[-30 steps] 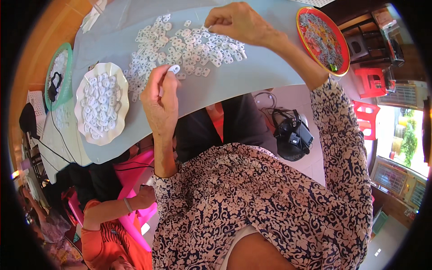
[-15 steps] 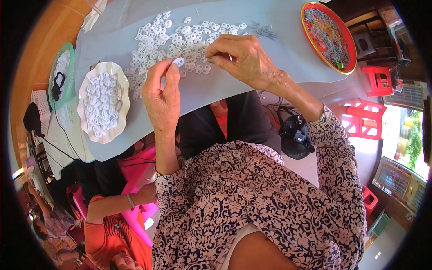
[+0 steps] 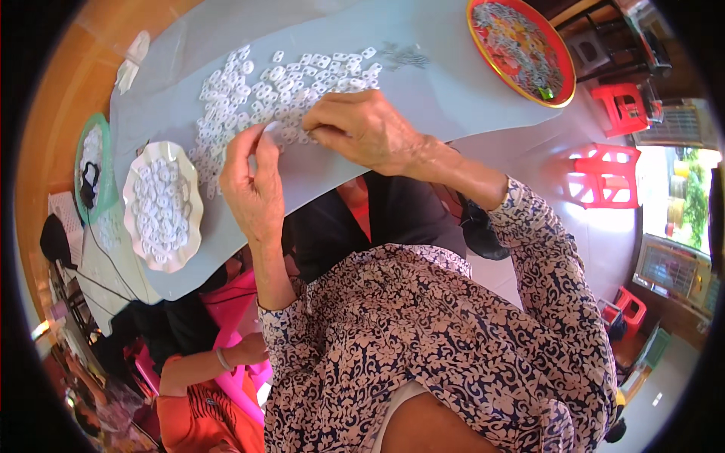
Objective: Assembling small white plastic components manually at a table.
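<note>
My left hand [image 3: 255, 185] is raised over the near edge of the grey-blue table [image 3: 445, 90]. Its thumb and forefinger pinch a small white oval plastic piece [image 3: 273, 127]. Close beside it on the right, my right hand [image 3: 370, 132] has thumb and forefinger pressed together; whatever is between them is too small to make out. Beyond both hands spreads a loose pile of small white plastic pieces with holes [image 3: 225, 94]. A few thin grey metal bits [image 3: 405, 55] lie at the pile's right end.
A white wavy-rimmed dish [image 3: 195, 226] full of white pieces stands on the left, beside a green basket [image 3: 108, 143]. A red tray [image 3: 569, 68] of metal bits sits far right. A person in orange [image 3: 204, 411] is at lower left; red stools [image 3: 619, 106] stand right.
My right hand has come nearer to my left, and the gap between their fingertips is narrower. The whole view has shifted, with the table's things now further left.
</note>
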A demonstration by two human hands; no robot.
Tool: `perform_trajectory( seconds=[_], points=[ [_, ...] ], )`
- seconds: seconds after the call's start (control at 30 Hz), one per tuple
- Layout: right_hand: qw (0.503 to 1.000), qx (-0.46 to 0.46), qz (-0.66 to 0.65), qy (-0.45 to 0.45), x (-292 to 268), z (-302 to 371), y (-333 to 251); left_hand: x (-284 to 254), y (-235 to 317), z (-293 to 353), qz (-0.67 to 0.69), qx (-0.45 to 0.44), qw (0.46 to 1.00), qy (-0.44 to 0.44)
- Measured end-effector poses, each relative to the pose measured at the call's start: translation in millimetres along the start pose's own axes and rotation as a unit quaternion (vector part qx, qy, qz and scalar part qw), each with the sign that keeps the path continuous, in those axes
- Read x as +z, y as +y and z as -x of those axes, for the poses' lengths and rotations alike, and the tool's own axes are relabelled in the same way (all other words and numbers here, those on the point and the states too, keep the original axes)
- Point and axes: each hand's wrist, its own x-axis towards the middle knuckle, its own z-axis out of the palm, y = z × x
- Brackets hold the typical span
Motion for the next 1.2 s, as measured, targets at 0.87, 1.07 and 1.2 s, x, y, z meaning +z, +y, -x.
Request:
perform_trajectory(
  seconds=[0.87,1.07,1.2],
  points=[
    [0.960,0.168,-0.221,0.040,-6,-8,-14,22,4,4,0.098,0.045,0.994,-0.022],
    [0.911,0.233,-0.330,0.080,6,-2,-19,28,8,9,0.344,-0.124,0.931,-0.005],
    [0.946,0.200,-0.251,0.044,-2,1,-18,26,-5,10,0.349,-0.149,0.925,0.000]
  ],
)
